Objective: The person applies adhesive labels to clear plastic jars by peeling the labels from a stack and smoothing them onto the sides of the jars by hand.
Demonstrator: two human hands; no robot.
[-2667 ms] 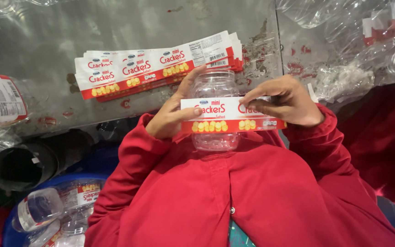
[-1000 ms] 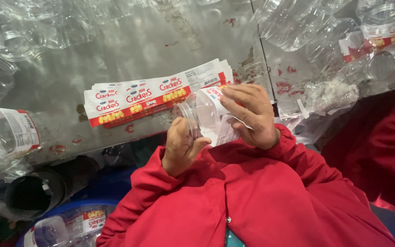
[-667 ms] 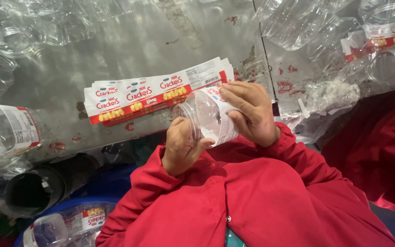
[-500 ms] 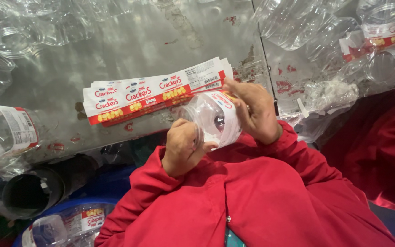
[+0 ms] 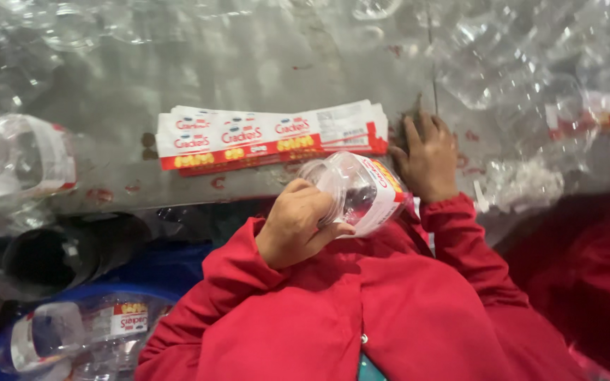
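Left hand (image 5: 298, 226) grips a clear plastic jar with a white, red and yellow paper label (image 5: 353, 192), fingers curled round its mouth end, holding it tilted just above the near edge of the grey metal bench (image 5: 248, 63) and close to the person's red jacket (image 5: 361, 310). Right hand (image 5: 426, 156) holds nothing; it lies open, palm down on the bench, its fingers just beside the right end of a flat stack of white, red and yellow paper labels (image 5: 270, 135). The label on the jar looks wrapped round the body, so the step in hand appears to be between labels: one jar dressed and held aside while the free hand goes to the stack. Drawing a single sheet would call for a fingertip pinch at the stack's edge so that only the top label lifts. Bare clear plastic jars (image 5: 503, 63) crowd the far and right part of the bench, another labelled jar (image 5: 19, 155) lies at the left, and more labelled ones sit in a blue tub (image 5: 79, 331) low on the left.
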